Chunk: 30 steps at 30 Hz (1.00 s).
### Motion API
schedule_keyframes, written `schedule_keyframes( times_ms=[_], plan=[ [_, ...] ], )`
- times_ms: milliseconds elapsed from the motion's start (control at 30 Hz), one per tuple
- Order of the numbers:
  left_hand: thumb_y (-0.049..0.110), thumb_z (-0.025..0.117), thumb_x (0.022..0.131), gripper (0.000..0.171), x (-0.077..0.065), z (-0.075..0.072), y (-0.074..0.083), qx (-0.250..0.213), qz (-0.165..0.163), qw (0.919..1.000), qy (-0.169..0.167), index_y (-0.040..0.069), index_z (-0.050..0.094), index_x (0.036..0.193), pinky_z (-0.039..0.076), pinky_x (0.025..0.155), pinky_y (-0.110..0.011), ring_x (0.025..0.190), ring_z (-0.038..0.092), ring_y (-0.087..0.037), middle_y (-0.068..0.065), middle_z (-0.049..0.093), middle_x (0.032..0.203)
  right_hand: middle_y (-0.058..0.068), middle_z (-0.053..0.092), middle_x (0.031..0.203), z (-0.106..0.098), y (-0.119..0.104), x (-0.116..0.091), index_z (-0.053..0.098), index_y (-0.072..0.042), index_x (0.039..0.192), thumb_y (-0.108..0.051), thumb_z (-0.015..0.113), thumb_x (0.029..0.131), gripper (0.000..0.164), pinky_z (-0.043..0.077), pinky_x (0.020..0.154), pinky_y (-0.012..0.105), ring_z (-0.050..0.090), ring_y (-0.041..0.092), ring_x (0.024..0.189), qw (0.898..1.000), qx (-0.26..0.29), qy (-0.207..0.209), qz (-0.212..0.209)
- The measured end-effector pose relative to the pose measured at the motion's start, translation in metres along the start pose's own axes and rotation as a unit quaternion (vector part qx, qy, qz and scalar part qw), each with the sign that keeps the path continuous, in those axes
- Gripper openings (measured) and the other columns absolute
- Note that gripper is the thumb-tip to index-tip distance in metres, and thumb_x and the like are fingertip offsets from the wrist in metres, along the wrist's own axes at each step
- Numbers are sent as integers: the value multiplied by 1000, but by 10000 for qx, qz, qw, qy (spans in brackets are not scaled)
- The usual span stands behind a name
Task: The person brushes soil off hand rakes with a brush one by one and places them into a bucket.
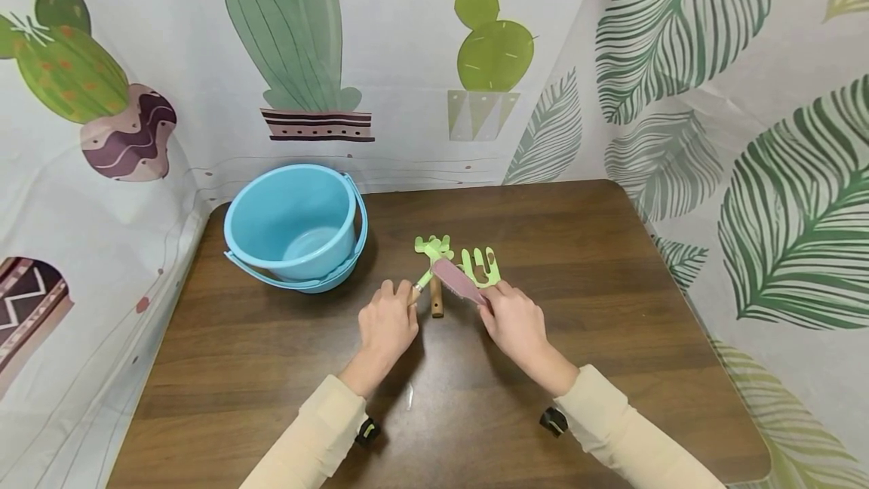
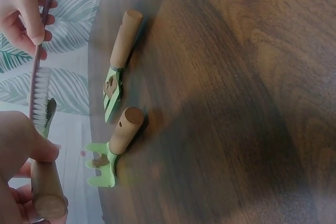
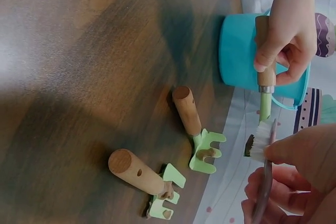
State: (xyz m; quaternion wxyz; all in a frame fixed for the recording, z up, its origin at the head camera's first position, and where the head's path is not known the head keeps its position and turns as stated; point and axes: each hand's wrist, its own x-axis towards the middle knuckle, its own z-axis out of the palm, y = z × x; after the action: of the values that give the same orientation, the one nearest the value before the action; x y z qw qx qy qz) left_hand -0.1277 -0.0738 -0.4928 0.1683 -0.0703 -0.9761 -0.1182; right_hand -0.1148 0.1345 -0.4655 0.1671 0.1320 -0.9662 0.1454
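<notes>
My left hand (image 1: 388, 323) grips the wooden handle (image 3: 266, 72) of a small green garden tool, raised over the table. My right hand (image 1: 516, 323) holds a brush (image 1: 456, 281) with a purplish back and white bristles (image 3: 261, 140). The bristles touch or lie very near the tool's head, which is dark, seemingly dirt-covered, and mostly hidden behind the brush. Beneath the hands, a green hand rake (image 2: 102, 169) with a wooden handle lies on the table. Beside it is a second green pronged tool (image 2: 113, 90) with a wooden handle. Brown dirt marks both heads.
A light blue bucket (image 1: 292, 210) with its handle hanging down stands at the table's back left. The brown wooden table (image 1: 577, 262) meets a wall cloth (image 1: 407, 59) printed with cacti and leaves along its back edge.
</notes>
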Motion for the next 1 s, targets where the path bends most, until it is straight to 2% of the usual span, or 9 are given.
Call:
schedule_keyframes(
  times_ms=[767,1000],
  plan=[
    [19,71,71,25,3,1,-3,17,-40,10000,1,14,59,92,37,38,-36,60,53,-24,-6,48,73,0,62,80,-1,5,-9,69,-12,91,-17,74,74,19,47,45,40,60,21,65,9998,20,124,-146],
    [19,72,70,26,3,2,-2,-20,37,10000,12,13,58,92,39,39,-37,60,54,-25,-6,50,73,1,61,82,-2,4,-6,68,-12,94,-16,74,74,21,46,44,41,59,21,67,9991,-60,335,-268]
  ],
)
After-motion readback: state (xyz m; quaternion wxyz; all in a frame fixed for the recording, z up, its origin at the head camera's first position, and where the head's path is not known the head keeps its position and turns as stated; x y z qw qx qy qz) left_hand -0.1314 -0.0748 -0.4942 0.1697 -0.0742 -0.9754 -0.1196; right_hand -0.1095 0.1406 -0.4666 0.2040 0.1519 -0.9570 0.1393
